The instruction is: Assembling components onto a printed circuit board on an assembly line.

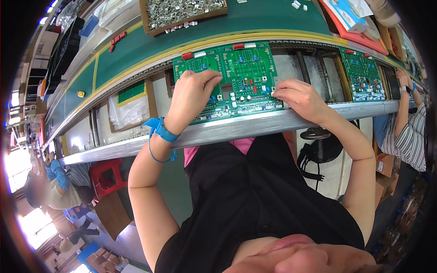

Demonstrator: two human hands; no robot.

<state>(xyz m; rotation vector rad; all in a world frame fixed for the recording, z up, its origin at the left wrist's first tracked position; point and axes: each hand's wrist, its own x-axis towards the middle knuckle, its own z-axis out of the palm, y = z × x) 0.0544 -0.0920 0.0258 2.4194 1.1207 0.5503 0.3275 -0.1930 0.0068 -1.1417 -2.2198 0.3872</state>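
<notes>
A green circuit board [246, 73] lies on the rails of the conveyor line in front of me, fitted with red, white and blue parts. My left hand [193, 93] is over the board's left half, thumb and fingers pinched together; whatever is between them is hidden. A blue wrist strap [163, 129] with a coiled cord goes round my left wrist. At the board's right edge my right hand [300, 99] is closed in a pinch beside a small white part [273, 89]. I cannot make out whether the fingers hold it.
Behind the line, a cardboard box [184, 20] holds many small clear parts. Red parts [117, 41] lie on the green bench. Another populated board [363, 75] sits to the right, near a co-worker's hand [402, 77]. A metal rail [236, 129] runs along the near side.
</notes>
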